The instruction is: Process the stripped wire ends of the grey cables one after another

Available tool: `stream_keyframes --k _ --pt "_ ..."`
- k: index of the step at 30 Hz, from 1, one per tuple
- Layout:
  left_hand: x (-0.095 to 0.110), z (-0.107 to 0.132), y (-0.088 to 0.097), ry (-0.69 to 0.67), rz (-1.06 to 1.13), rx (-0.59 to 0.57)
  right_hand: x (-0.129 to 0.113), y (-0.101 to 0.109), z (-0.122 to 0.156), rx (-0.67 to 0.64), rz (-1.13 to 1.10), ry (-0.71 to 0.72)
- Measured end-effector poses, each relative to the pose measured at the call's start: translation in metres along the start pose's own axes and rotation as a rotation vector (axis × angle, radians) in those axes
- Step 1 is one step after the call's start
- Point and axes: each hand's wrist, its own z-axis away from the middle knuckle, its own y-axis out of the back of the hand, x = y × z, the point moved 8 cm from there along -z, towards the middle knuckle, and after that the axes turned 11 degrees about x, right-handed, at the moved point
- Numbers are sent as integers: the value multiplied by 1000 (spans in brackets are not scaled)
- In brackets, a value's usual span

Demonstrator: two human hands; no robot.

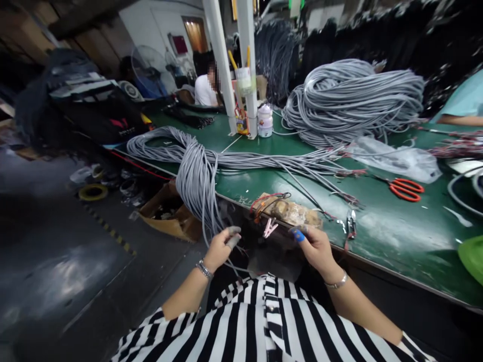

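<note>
My left hand (pixel 221 247), with grey finger covers and a wrist bracelet, is closed in a pinch on a thin grey cable hanging from the bundle of grey cables (pixel 196 178) that drapes over the table edge. My right hand (pixel 315 246), with a blue cover on one fingertip, is curled just below the table edge; what it holds is hidden. Between the hands sit a pink clip (pixel 269 228) and a clear bag of small parts (pixel 292 211) with red and black wires on it.
A green table (pixel 392 231) carries a large coil of grey cable (pixel 350 100), orange-handled scissors (pixel 406 189), small pliers (pixel 351 222), a plastic bag (pixel 396 160) and a white jar (pixel 265 120). A seated person (pixel 206 88) is at the far end. A cardboard box (pixel 169 213) lies on the floor.
</note>
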Motion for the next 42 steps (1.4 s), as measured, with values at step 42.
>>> stream_keyframes --k 42 --pt "209 29 -70 -599 184 -988 20 36 -28 138 145 90"
